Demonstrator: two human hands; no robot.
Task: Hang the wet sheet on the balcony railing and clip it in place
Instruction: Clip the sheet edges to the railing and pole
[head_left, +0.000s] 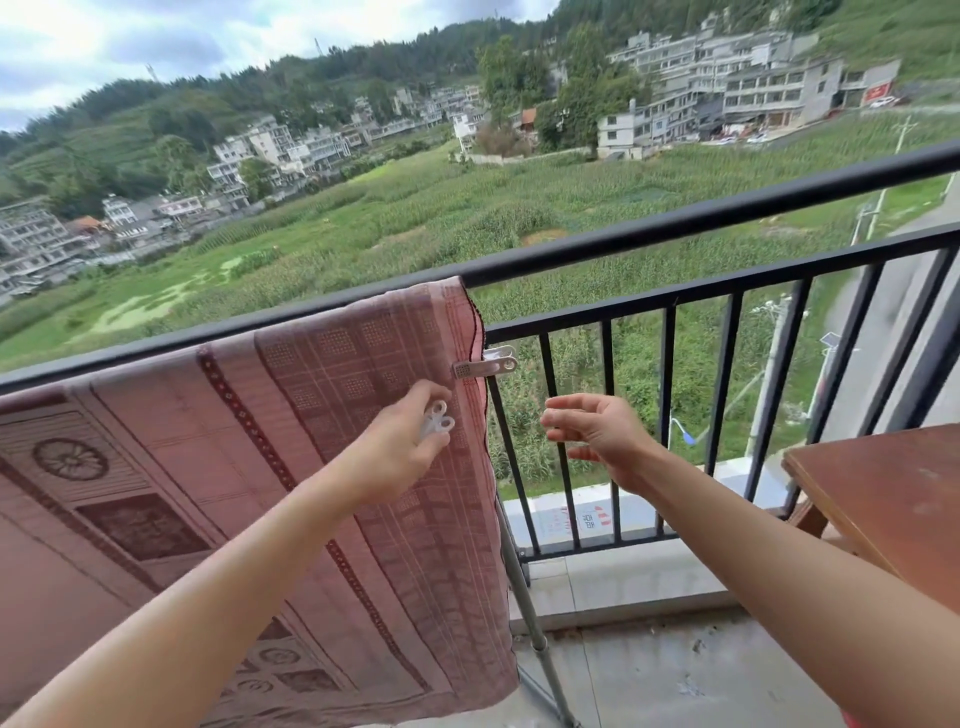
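A pink patterned sheet (218, 467) hangs over the black balcony railing (675, 218), covering its left half and reaching down near the floor. A white clip (485, 362) grips the sheet's right edge just below the top rail. My left hand (405, 447) is in front of the sheet near that edge, fingers closed around some white clips (437, 420). My right hand (597, 436) hovers to the right of the sheet's edge, in front of the bars, fingers spread and holding nothing.
A brown wooden table (883, 493) stands at the right, close to the railing. A grey metal pole (524, 597) leans down by the sheet's lower right edge. Concrete floor lies below. Fields and buildings lie beyond the railing.
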